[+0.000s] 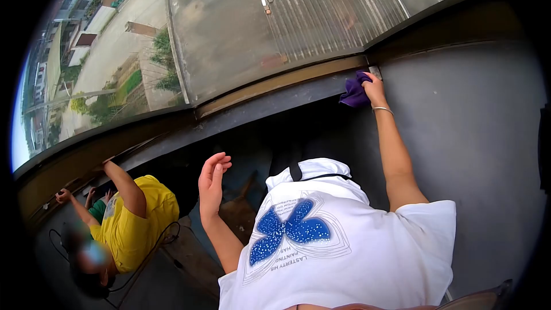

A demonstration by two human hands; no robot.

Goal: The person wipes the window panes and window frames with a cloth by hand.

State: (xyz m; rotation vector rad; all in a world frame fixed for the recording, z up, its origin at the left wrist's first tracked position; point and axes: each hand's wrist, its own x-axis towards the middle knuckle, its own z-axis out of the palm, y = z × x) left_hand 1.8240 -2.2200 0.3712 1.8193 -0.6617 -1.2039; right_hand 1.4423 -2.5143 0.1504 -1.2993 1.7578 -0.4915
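A purple cloth (354,93) is bunched up in my right hand (375,89), its loose part hanging to the left of my fingers. My right arm reaches out to the inner corner of the window ledge (270,102), where the ledge meets the grey wall. Raised in front of my body, my left hand (212,182) is empty, with the fingers slightly curled and the thumb apart. It touches nothing and is nearest to my white T-shirt.
To my left, a person in a yellow shirt (143,212) reaches to the ledge, with a green sleeve (97,211) beyond. The grey wall (459,120) bounds my right side. Outside the window (229,34) are a yard and a corrugated roof (338,20) far below.
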